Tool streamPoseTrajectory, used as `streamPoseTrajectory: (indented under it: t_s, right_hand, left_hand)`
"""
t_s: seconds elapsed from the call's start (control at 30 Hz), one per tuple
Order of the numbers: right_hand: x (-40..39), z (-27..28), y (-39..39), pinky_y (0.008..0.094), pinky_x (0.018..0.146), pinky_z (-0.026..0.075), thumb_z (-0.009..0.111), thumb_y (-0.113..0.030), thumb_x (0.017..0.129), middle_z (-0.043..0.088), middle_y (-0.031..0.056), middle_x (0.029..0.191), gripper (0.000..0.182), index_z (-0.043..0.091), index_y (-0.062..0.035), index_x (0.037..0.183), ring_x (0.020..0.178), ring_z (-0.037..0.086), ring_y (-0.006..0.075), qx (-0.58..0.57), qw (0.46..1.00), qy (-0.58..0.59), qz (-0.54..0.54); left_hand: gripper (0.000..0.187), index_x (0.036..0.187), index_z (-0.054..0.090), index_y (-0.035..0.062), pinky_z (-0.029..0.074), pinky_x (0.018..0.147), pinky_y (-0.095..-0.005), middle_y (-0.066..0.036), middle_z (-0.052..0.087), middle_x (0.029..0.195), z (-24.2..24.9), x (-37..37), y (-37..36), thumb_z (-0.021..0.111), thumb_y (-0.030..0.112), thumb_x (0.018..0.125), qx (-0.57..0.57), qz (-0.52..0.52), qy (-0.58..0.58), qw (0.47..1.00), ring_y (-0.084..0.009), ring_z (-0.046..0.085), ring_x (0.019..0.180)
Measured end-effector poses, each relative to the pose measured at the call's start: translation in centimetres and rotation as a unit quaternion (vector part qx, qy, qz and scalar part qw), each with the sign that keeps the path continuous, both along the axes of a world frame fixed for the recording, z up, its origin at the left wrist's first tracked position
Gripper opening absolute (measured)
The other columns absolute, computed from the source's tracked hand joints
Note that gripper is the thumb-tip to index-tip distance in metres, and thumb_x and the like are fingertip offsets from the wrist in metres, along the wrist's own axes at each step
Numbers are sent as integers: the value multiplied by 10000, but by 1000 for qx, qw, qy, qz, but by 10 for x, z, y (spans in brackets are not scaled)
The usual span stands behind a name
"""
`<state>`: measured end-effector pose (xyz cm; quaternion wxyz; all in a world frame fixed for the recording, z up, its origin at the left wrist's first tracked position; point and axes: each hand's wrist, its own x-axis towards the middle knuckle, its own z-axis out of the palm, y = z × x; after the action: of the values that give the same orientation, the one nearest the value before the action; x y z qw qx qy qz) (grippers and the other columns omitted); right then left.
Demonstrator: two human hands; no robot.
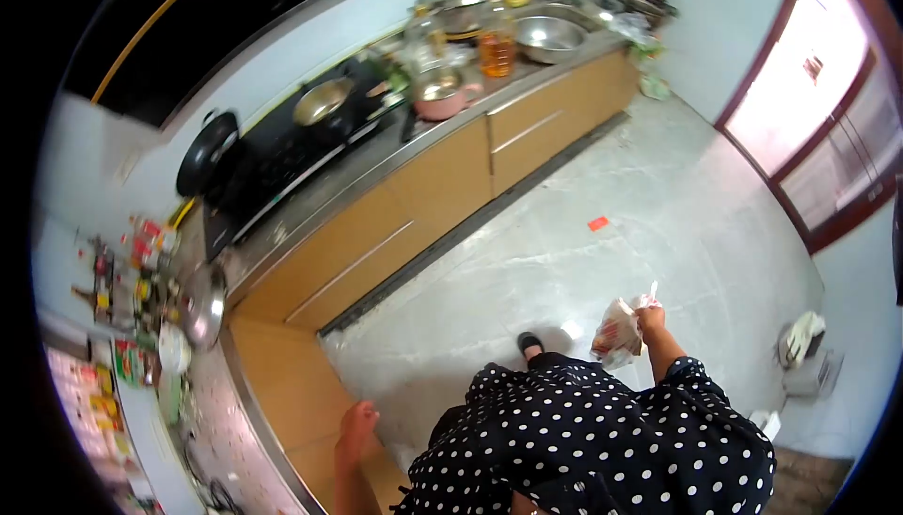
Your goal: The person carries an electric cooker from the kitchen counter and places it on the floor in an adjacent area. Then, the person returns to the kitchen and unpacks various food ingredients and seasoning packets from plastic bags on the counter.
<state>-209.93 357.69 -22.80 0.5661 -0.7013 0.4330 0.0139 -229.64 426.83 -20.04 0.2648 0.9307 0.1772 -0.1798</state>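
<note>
From the head view, a kitchen: grey floor point(602, 261), a long counter point(376, 162) with stove and pans running off to the left. The right hand point(651, 319) is closed around a crumpled plastic packet point(618, 334), which hangs just below the hand's grip. The left hand point(358, 428) hangs loosely open and empty beside the counter's wooden cabinet point(282, 379).

A long counter point(376, 162) runs from the lower left to the top centre. On it sit a black stove point(282, 153), a pink pot point(442, 96), an oil bottle point(497, 45) and condiment jars point(141, 270) at left. On the grey floor point(611, 233) lies 1 red scrap point(598, 223).
</note>
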Motion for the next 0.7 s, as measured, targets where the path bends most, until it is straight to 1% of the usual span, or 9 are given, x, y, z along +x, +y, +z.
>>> streamPoseTrajectory:
  t_s: [0.2,0.27,0.33,0.47,0.5,0.57,0.6,0.67,0.7]
  right_hand:
    - [-81,-37,-128,318,368,351,590,-15,726,476,54,539,47,544,-8,714,397,453,169,-16,986,51,-157]
    - [-95,-46,-160,319,360,348,588,-8,726,475,58,532,64,532,-12,696,390,453,173,10,975,29,-219]
    - [-101,-55,-192,320,351,343,592,-3,726,469,57,522,85,521,-22,683,380,447,176,31,966,14,-257]
    - [-115,-58,-252,318,352,369,581,19,723,492,66,547,94,501,-29,722,404,474,175,47,953,59,-293]
    - [-115,-62,-268,320,352,369,590,18,720,489,71,541,106,496,-25,696,406,478,179,58,944,59,-320]
    - [-121,-67,-296,323,352,371,596,13,712,486,71,535,110,494,-23,688,407,481,182,39,938,43,-341]
    - [-122,-68,-309,327,352,374,602,8,704,483,71,530,116,493,-21,681,409,483,184,19,938,26,-344]
    - [-120,-65,-328,329,357,377,600,5,688,484,70,529,104,501,-22,667,413,490,190,28,925,10,-379]
    - [-113,-63,-337,332,361,381,598,1,672,485,69,528,93,510,-24,653,418,497,195,33,918,-9,-396]
  left_hand:
    - [350,1057,597,7,502,677,-332,-117,653,817,15,133,-76,666,181,761,1,-96,-18,995,-224,637,735]
    - [357,1070,591,3,502,667,-315,-113,648,811,1,184,-108,666,166,761,-35,-128,-23,991,-206,634,709]
    - [344,1070,592,4,491,639,-295,-104,644,793,-41,230,-130,664,142,764,35,-247,-111,962,-168,619,655]
    - [330,1060,581,-22,483,606,-290,-89,623,747,-32,326,-249,660,107,767,-30,-269,-6,963,-153,605,627]
    - [330,1060,581,-22,483,606,-290,-89,623,747,-33,356,-279,660,107,767,-30,-284,-5,958,-153,605,627]
    - [217,1008,599,36,472,734,-385,-120,634,946,-36,404,-334,527,190,874,-89,-298,50,949,-286,599,859]
    - [217,1008,599,36,472,734,-385,-120,634,946,-49,430,-355,527,190,874,-86,-316,56,943,-286,599,859]
    - [258,1003,582,-25,469,569,-288,-73,603,716,-73,485,-392,645,95,784,-90,-366,-43,925,-139,579,623]
    - [145,900,576,-10,463,563,-287,-51,577,690,-52,505,-426,629,72,793,-153,-283,63,945,-125,544,599]
